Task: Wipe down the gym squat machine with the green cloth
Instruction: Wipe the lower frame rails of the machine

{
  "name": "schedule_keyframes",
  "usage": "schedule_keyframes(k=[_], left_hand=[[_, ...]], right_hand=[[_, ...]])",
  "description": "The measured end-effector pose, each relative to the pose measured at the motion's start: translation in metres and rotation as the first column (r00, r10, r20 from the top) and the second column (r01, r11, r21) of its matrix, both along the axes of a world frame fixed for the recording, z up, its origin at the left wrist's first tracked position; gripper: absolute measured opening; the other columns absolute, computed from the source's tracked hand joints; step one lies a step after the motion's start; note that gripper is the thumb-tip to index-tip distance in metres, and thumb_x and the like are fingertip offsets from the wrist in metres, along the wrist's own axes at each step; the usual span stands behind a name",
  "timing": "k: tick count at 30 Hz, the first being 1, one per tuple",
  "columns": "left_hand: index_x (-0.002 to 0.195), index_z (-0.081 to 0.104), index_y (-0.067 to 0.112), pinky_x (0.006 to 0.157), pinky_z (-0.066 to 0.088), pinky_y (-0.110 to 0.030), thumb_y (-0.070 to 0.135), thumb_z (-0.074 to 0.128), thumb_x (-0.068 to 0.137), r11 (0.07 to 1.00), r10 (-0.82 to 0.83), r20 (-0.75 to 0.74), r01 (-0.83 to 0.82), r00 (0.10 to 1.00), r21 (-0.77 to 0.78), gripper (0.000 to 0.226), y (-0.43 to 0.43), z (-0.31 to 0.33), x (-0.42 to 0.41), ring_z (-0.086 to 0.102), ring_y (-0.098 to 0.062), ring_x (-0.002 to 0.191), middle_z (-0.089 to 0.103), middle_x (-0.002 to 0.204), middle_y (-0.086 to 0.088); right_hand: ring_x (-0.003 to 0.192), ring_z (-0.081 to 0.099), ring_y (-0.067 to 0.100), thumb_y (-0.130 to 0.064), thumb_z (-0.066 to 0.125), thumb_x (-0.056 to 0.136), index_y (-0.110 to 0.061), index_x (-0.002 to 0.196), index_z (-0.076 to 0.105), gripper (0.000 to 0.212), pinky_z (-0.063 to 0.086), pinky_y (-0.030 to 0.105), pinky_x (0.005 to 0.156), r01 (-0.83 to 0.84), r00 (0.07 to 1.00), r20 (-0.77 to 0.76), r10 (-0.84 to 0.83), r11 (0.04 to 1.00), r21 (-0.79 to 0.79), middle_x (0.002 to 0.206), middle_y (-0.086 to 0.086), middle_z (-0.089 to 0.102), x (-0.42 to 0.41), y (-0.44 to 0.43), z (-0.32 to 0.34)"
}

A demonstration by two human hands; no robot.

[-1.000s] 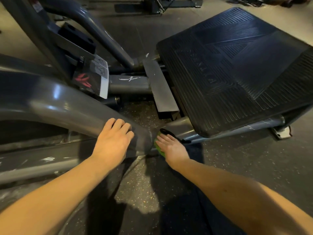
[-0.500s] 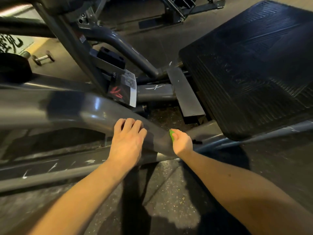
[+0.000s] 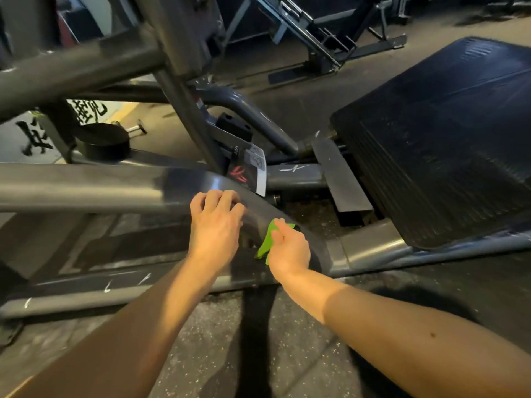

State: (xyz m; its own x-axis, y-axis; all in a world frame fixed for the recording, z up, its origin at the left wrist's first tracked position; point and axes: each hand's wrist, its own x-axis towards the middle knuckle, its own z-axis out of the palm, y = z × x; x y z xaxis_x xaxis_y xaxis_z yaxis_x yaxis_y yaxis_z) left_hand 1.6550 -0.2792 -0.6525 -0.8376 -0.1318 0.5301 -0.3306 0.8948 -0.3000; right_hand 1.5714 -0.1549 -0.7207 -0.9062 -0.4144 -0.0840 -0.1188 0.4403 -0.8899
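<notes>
a: what could go wrong here?

b: the right grip (image 3: 288, 248) has the cloth (image 3: 265, 242) pinched between thumb and fingers, bunched against the sloping side of the beam (image 3: 115, 185), with a loose tail hanging below. bunched like that, i'd guess only a narrow strip gets wiped, and on a round tube it could skid off the side.

a: and the other one?

b: the left grip (image 3: 215, 225) is clenched over the top of the beam, fingers bent, just beside the cloth. if the stroke goes on uphill, it blocks the way, and the patch under it stays dirty. the label (image 3: 250, 170) edge close above could also catch the cloth.

a: what changed in the last second?

b: the cloth was down at the beam's low end, by the joint under the footplate (image 3: 445, 139), mostly hidden. now it's higher up the slope, more green showing, much nearer the left grip, which kept its place. the view has lifted too.
</notes>
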Motion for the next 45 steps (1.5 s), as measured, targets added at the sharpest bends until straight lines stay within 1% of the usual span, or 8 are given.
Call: schedule_keyframes(k=[5, 14, 28, 31, 36, 40, 43, 45], left_hand=[[0.103, 0.070, 0.024, 0.098, 0.029, -0.046, 0.019, 0.076, 0.078, 0.994, 0.092, -0.103, -0.086, 0.990, 0.066, 0.026, -0.016, 0.032, 0.025, 0.045, -0.027, 0.109, 0.060, 0.114, -0.001], [0.115, 0.069, 0.024, 0.092, 0.028, -0.040, 0.018, 0.070, 0.091, 0.920, 0.337, -0.160, -0.289, 0.928, 0.263, 0.025, -0.051, 0.057, 0.075, 0.044, -0.024, 0.114, 0.059, 0.122, 0.001], [0.119, 0.059, 0.019, 0.087, 0.044, -0.029, 0.016, 0.068, 0.092, 0.801, 0.290, -0.332, -0.038, 0.898, 0.597, 0.029, -0.065, 0.054, 0.097, 0.055, -0.016, 0.102, 0.047, 0.118, 0.007], [0.100, 0.065, 0.018, 0.075, 0.044, -0.031, 0.019, 0.066, 0.092, 0.828, 0.147, -0.111, -0.060, 0.983, 0.558, 0.008, -0.068, 0.041, 0.095, 0.060, -0.022, 0.089, 0.057, 0.098, 0.002], [0.106, 0.069, 0.015, 0.075, 0.042, -0.026, 0.025, 0.066, 0.090, 0.665, -0.002, 0.263, -0.195, 0.965, 0.721, 0.019, -0.048, -0.024, 0.112, 0.057, -0.014, 0.084, 0.058, 0.097, 0.004], [0.123, 0.065, 0.012, 0.069, 0.041, -0.008, 0.027, 0.075, 0.086, 0.379, -0.025, 0.435, -0.394, 0.900, 0.837, 0.041, -0.019, -0.091, 0.131, 0.059, -0.006, 0.079, 0.069, 0.105, -0.001], [0.125, 0.062, 0.016, 0.082, 0.058, -0.029, 0.053, 0.075, 0.062, 0.125, -0.015, 0.419, -0.414, 0.908, 0.902, 0.075, -0.006, -0.114, 0.132, 0.067, -0.009, 0.086, 0.069, 0.114, -0.004], [0.135, 0.058, 0.011, 0.095, 0.054, -0.033, 0.034, 0.078, 0.078, -0.006, 0.008, 0.366, -0.366, 0.931, 0.931, 0.065, 0.001, -0.117, 0.125, 0.064, -0.015, 0.109, 0.063, 0.133, -0.007]], right_hand=[[0.144, 0.037, 0.007, -0.016, 0.056, 0.103, -0.029, 0.151, 0.045, 0.051, 0.029, 0.030, 0.121, -0.311, 0.939, -0.247, 0.239, 0.895, -0.319, 0.157, -0.010, 0.042, 0.010, -0.025, 0.021], [0.155, 0.013, 0.023, -0.022, 0.063, 0.098, -0.019, 0.161, 0.016, 0.078, 0.020, 0.045, 0.125, -0.206, 0.806, -0.545, 0.232, 0.972, 0.109, 0.168, 0.003, 0.010, -0.013, -0.011, -0.061], [0.154, 0.012, 0.013, 0.008, 0.057, 0.091, -0.009, 0.157, 0.029, 0.073, 0.006, 0.034, 0.128, -0.531, 0.578, -0.752, 0.317, 0.845, -0.052, 0.166, 0.003, 0.021, 0.028, -0.078, 0.062], [0.151, 0.026, 0.017, 0.004, 0.057, 0.090, -0.011, 0.151, 0.045, 0.064, 0.020, 0.033, 0.125, -0.603, 0.560, -0.775, 0.294, 0.786, -0.138, 0.160, 0.003, 0.037, 0.039, -0.051, 0.061], [0.126, 0.035, -0.005, 0.002, 0.064, 0.094, -0.020, 0.141, 0.059, 0.052, 0.033, 0.009, 0.104, -0.588, 0.721, -0.565, 0.401, 0.786, -0.193, 0.133, -0.003, 0.054, 0.055, 0.001, 0.005], [0.091, 0.068, 0.004, -0.007, 0.062, 0.099, -0.019, 0.126, 0.068, 0.030, 0.058, 0.028, 0.083, -0.496, 0.850, 0.038, 0.525, 0.823, -0.277, 0.110, 0.001, 0.071, 0.047, 0.023, -0.048], [0.095, 0.073, 0.025, -0.007, 0.063, 0.098, -0.016, 0.111, 0.073, 0.019, 0.058, 0.044, 0.092, -0.392, 0.849, 0.265, 0.458, 0.881, -0.265, 0.106, 0.010, 0.077, 0.044, 0.040, -0.086], [0.095, 0.072, 0.033, -0.004, 0.056, 0.101, -0.004, 0.116, 0.070, 0.021, 0.060, 0.041, 0.082, -0.360, 0.758, 0.432, 0.489, 0.866, -0.347, 0.108, 0.021, 0.074, 0.047, 0.048, -0.095]])
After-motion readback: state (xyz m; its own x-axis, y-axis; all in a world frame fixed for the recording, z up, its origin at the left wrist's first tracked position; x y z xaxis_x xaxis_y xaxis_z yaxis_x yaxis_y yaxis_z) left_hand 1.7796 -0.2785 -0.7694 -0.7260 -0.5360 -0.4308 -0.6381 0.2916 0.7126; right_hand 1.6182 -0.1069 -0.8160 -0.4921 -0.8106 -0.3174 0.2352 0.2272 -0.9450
